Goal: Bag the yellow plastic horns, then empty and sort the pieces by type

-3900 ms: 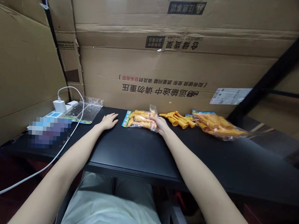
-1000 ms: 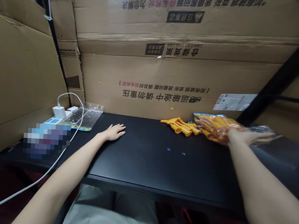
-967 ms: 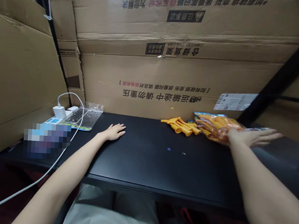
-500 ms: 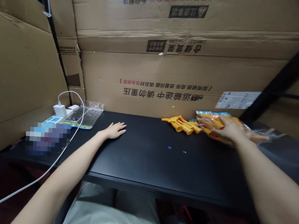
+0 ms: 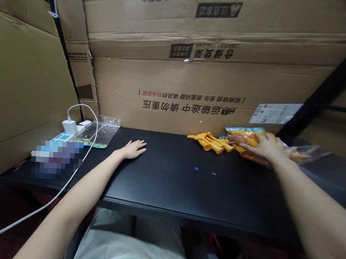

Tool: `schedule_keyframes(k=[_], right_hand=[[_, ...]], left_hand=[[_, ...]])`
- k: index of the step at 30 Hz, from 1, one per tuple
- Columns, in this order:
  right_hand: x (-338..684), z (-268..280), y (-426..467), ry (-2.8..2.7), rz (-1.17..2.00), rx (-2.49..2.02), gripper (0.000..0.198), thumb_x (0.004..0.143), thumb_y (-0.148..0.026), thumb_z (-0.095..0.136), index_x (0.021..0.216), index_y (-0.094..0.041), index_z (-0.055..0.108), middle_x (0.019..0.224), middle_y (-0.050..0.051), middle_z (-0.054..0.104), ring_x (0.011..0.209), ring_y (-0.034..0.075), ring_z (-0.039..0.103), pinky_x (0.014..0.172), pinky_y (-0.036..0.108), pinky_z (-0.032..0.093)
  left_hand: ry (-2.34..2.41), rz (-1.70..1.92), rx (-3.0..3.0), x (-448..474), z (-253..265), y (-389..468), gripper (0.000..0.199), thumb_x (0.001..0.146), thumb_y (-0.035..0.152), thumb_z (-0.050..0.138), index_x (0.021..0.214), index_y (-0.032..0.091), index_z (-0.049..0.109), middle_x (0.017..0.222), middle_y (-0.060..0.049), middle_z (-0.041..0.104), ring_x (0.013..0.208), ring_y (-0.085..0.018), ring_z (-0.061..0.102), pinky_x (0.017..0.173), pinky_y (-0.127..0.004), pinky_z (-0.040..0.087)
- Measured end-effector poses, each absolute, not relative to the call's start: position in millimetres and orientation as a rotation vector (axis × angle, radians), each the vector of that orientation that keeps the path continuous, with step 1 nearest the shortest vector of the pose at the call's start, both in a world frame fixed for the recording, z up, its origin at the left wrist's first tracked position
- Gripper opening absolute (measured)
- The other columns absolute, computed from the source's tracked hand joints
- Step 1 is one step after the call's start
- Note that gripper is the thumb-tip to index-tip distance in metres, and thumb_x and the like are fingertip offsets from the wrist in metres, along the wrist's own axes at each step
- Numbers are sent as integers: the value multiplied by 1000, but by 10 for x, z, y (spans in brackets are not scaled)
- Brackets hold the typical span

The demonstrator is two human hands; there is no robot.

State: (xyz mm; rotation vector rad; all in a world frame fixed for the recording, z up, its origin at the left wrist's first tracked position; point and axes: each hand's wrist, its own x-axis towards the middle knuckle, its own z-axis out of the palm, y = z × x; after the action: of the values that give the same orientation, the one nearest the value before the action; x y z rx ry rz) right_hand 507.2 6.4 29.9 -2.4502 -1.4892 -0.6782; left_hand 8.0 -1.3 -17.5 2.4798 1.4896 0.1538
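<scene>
Crinkly clear bags (image 5: 247,139) of orange plastic pieces lie at the black table (image 5: 164,183)'s right end, under the right hand (image 5: 268,148)'s spread fingers, beside loose hollow tubular pieces (image 5: 211,143). The left hand (image 5: 133,149) rests flat, fingers slightly apart, near a flat transparent sleeve (image 5: 104,131).

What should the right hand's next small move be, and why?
I'd probably close the right hand gently on the bagged orange pieces: it is spread open over them, with no clear grip visible. The left hand lies flat on the black tabletop, well away from them.
</scene>
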Motion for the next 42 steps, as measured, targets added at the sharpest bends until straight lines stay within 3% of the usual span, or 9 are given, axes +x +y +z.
schedule_keyframes(k=[4,6,9,13,17,24,33,36,42], right_hand=[[4631,496,35,-1554,-673,-2297,53,91,-46,36,131,-14,50,147,18,34,136,29,24,102,57,22],[4377,626,56,-1605,-651,-2232,50,91,-36,34,131,-11,49,146,18,37,134,28,29,103,53,24],[4024,768,117,-1572,-359,-2282,46,88,-34,39,126,-12,55,127,18,57,116,28,51,92,43,40],[3675,674,171,-1645,-25,-2306,40,82,-38,50,111,-14,66,113,16,65,104,27,60,82,35,46],[3537,313,152,-1589,-256,-2303,38,82,-32,47,107,-12,67,110,19,65,104,31,59,83,41,45],[3630,42,132,-1666,-286,-2303,33,84,-29,45,104,-16,68,109,14,66,102,28,60,83,38,45],[3522,53,120,-1678,-118,-2347,38,85,-32,48,114,-11,60,115,18,63,108,30,59,86,39,45],[3506,22,121,-1649,-38,-2337,42,85,-33,47,119,-9,55,115,20,62,108,30,59,86,38,46],[3539,-46,172,-1628,58,-2313,41,83,-32,47,118,-10,54,116,18,62,109,29,58,87,38,45]], left_hand=[[1532,189,2483,91,-159,-24,51,95,44,29,141,22,38,153,-8,28,142,-22,22,113,-52,17],[1636,221,2465,87,-140,-31,51,95,43,30,140,21,39,153,-9,29,142,-23,23,113,-52,18],[1941,269,2372,47,-105,-30,51,94,41,31,138,16,43,153,-12,28,143,-26,19,113,-51,21],[2411,340,2109,-81,-77,5,55,91,42,35,135,8,44,153,-20,23,143,-31,15,113,-47,22],[2589,331,1845,-212,-80,42,63,90,46,32,139,6,36,152,-24,21,142,-34,17,111,-51,22],[2458,192,1759,-203,-92,49,71,90,52,21,144,7,29,152,-23,24,141,-33,21,113,-50,19],[1947,-138,2160,146,-19,-134,80,88,65,15,151,16,9,156,-15,2,144,-29,1,114,-52,11],[1752,-120,2278,144,31,-174,76,89,64,19,150,18,16,156,-10,10,144,-25,6,114,-46,15],[1408,245,2423,71,76,-99,48,92,43,34,135,24,47,142,0,48,129,-15,45,107,-24,33]])
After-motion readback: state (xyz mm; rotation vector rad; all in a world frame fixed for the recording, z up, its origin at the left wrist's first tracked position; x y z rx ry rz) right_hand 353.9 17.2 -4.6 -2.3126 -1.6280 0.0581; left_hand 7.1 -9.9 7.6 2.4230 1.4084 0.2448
